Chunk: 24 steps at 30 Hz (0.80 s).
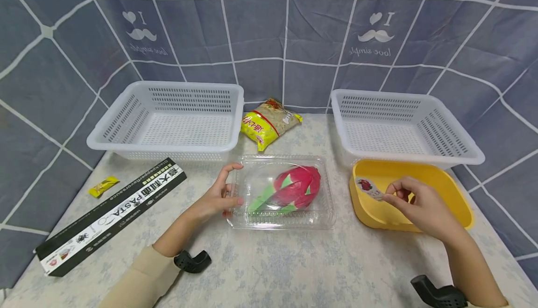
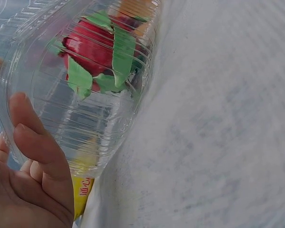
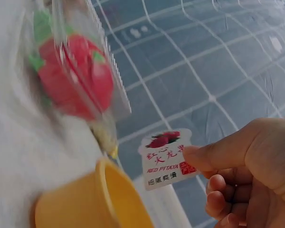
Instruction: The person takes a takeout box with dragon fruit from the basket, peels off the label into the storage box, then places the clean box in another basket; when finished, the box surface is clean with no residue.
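A clear plastic clamshell box (image 1: 252, 168) stands on the table with a pink and green dragon fruit (image 1: 299, 186) inside, its lid down. My left hand (image 1: 218, 196) grips the box's left side, thumb at the front and fingers along the edge. In the right wrist view, a small label (image 3: 166, 161) reads "RED PITAYA" and carries a fruit picture. Thumb and forefinger of my right hand (image 1: 424, 205) pinch that label by its edge, above a yellow bin (image 1: 361, 210). The other right fingers are curled in.
Two white perforated baskets stand at the back, one left (image 1: 164, 151) and one right (image 1: 420, 156). Between them lies a yellow snack bag (image 1: 271, 123). A long black pasta box (image 1: 111, 217) and a small yellow packet (image 1: 103, 186) lie at the left.
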Motion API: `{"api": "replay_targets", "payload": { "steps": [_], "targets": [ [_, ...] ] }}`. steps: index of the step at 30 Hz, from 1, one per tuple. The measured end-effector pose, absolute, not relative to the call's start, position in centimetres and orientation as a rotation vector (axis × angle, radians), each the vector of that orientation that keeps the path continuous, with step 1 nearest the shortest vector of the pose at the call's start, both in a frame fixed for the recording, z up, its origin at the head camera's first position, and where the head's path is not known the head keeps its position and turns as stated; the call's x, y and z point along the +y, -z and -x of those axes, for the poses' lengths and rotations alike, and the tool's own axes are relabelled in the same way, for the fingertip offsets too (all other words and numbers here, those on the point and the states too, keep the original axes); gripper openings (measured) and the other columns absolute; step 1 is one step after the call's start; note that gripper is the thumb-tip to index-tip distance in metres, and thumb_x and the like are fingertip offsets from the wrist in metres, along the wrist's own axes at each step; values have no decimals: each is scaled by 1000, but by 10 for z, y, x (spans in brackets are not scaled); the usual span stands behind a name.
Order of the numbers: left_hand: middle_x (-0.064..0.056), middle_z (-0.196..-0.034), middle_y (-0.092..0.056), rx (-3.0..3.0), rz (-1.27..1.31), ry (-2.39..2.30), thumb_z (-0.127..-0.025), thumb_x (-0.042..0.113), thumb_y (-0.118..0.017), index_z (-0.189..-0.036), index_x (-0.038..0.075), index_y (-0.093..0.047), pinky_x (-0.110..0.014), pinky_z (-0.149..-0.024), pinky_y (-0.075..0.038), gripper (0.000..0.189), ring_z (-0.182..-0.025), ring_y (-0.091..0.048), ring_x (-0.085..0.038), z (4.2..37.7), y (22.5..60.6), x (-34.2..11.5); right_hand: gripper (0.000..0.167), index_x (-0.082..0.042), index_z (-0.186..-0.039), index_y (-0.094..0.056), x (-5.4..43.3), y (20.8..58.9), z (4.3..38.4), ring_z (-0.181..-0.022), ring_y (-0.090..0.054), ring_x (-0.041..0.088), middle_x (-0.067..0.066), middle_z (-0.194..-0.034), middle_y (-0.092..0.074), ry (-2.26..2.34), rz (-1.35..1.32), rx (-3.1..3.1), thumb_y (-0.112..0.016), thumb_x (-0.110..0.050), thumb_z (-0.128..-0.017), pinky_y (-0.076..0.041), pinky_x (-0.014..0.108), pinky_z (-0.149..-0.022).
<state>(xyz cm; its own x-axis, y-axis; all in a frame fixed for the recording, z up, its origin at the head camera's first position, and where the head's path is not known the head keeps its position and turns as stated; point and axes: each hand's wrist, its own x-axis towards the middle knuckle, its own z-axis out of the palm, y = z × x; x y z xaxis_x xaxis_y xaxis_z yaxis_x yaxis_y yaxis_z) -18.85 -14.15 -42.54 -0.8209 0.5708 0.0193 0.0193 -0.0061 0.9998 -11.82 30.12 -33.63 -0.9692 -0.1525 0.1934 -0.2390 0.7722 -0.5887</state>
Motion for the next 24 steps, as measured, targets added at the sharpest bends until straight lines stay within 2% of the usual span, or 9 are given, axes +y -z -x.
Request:
{"api": "replay_targets", "payload": {
  "steps": [13,19,24],
  "targets": [
    [-3,-70,-44,1868,-597,-1887,-86,15,-72,-145,15,-16,-24,-44,-42,81,-51,-44,-10,189,426,-142,16,-3,-88,-61,333,354,122,-67,-44,12,3,-73,-47,-840,-210,-2976,-73,-14,-88,-36,24,-53],
    [-2,-70,-44,1873,-610,-1892,-86,12,-69,-145,14,-16,-24,-44,-43,80,-51,-44,-10,190,426,-143,14,-6,-82,-61,350,366,130,-66,-41,9,-1,-72,-46,-724,-324,-3042,-75,-7,-84,-34,24,-56],
    [-2,-69,-43,1861,-622,-1905,-86,10,-69,-144,14,-17,-23,-43,-40,78,-49,-43,-9,190,426,-142,14,-9,-80,-61,359,371,135,-68,-43,10,-2,-71,-46,-721,-365,-3133,-74,-10,-85,-36,24,-58]
  ]
}}
